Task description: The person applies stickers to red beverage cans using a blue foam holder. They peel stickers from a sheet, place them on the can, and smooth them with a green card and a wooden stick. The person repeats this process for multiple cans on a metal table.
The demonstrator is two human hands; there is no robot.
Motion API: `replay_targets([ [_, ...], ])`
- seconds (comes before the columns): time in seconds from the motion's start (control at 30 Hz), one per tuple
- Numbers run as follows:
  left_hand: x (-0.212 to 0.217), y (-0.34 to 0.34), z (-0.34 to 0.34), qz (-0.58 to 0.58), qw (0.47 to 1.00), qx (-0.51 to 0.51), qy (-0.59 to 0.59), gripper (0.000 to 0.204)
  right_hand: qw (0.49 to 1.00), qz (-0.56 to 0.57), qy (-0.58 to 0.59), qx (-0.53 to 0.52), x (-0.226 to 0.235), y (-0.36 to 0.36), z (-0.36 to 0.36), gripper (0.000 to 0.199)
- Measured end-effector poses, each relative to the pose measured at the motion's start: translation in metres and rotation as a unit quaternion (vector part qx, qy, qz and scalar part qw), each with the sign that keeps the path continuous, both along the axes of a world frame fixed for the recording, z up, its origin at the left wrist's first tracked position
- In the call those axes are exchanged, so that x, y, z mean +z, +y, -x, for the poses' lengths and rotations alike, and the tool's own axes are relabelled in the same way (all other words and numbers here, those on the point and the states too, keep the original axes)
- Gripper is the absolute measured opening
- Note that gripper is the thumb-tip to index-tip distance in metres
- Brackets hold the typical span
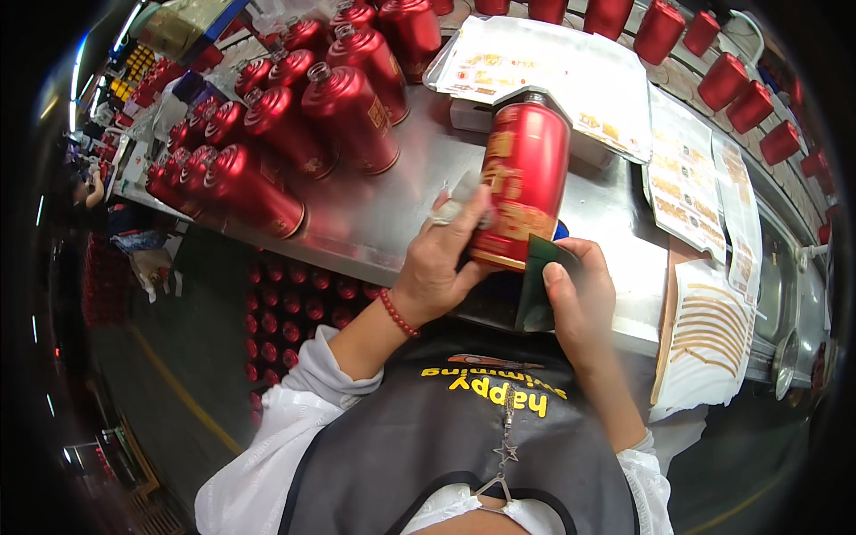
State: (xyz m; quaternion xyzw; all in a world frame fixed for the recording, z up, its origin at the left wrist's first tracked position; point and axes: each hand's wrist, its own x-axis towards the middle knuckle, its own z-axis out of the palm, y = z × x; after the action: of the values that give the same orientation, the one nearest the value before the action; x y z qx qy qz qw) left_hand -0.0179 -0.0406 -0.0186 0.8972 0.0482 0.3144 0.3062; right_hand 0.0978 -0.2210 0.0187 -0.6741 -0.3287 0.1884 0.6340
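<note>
A red bottle with gold lettering lies tilted in front of me, its neck pointing away. At its lower left side my left hand closes on it, thumb near the base; whitish covers wrap some fingertips, slightly blurred. My right hand pinches a thin dark green flat piece, like a scraper card, between thumb and fingers. One edge of that piece touches or nearly touches the bottle's base. Around the neck shows a grey angular edge, perhaps part of a rest. A bit of blue peeks out beside the base.
Many red bottles stand on the metal table at left. White sheets of gold stickers are stacked behind; more sheets lie at right. Beyond them, red bottles line a curved conveyor. Below the table's left edge are more red bottles.
</note>
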Motion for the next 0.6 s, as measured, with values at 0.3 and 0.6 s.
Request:
replay_targets([
  [0.3,0.030,-0.011,-0.021,-0.173,0.985,-0.031,0.002,0.079,1.000,-0.001,-0.015,0.004,-0.002,-0.005,0.000,0.019],
  [0.6,0.016,-0.008,-0.014,-0.118,0.993,0.003,0.003,0.084,0.999,-0.007,0.005,0.033,-0.006,-0.008,-0.008,0.023],
])
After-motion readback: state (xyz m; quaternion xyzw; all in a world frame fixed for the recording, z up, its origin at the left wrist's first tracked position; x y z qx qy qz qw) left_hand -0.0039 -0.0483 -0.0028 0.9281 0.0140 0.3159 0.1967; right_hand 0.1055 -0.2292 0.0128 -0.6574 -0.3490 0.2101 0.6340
